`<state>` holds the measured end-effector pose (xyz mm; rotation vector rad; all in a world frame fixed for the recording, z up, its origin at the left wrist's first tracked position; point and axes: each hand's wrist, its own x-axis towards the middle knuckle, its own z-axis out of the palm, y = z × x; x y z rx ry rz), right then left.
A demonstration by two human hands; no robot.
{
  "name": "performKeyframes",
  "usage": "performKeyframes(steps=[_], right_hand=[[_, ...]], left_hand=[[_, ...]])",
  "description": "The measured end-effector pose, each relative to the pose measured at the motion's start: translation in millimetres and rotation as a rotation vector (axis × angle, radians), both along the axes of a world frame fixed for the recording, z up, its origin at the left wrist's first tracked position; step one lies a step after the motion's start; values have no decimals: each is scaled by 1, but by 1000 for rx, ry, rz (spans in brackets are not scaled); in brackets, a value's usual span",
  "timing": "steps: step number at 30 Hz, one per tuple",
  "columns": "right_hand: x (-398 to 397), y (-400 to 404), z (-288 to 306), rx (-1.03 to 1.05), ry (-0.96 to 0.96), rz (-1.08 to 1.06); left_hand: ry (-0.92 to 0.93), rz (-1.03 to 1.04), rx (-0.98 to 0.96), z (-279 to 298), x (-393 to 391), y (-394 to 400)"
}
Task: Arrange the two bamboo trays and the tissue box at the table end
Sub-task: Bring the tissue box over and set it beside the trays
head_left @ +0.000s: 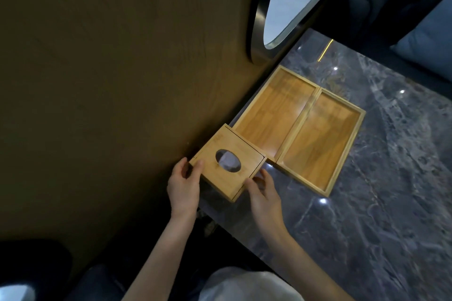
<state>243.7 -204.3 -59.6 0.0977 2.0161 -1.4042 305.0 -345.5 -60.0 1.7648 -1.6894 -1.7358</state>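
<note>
Nearest the camera, the left hand [184, 187] and right hand [263, 194] grip the tissue box [226, 162] from opposite sides, fingers [198, 166] curled over its left edge and the right thumb pressed on its near right corner, likely to steer it square against the wall [122, 80]. The box sits at the near corner of the dark marble table [367, 215], its far side overlapping the near end of the wall-side tray [271, 115]. Beyond it, the outer tray [320, 142] lies alongside, long rims touching, both empty and lined up with the wall, apparently already placed.
</note>
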Motion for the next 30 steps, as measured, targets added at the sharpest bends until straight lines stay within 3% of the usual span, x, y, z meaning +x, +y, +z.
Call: performKeyframes(steps=[4, 6, 12, 30], right_hand=[[-29, 2, -4, -30, -174, -133], [-45, 3, -4, -77, -231, -166], [-62, 3, -1, -116, -208, -32], [-65, -17, 3, -189, -153, 33]], left_hand=[[210, 233, 505, 4, 3, 8], [291, 263, 596, 3, 1, 10], [343, 234, 582, 4, -1, 12], [295, 277, 513, 14, -12, -4]])
